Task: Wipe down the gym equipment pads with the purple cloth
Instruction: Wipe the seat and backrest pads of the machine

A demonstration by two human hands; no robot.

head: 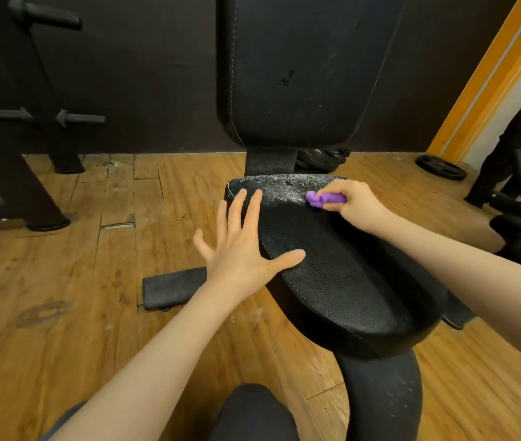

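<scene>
A black padded seat (pixel 342 281) fills the middle of the view, its far end grey with dust. Behind it stands the upright black back pad (pixel 288 68), also speckled. My right hand (pixel 358 203) grips a bunched purple cloth (pixel 319 198) and presses it on the seat's dusty far end. My left hand (pixel 246 240) lies flat with fingers spread on the seat's left edge, the thumb resting on the pad.
A black foam roller pad (pixel 173 286) lies on the wooden floor left of the seat. A dark weight rack (pixel 20 122) stands at the left. Weight plates (pixel 440 167) lie at the back right, beside another black machine (pixel 520 192). My knee (pixel 253 412) shows at the bottom.
</scene>
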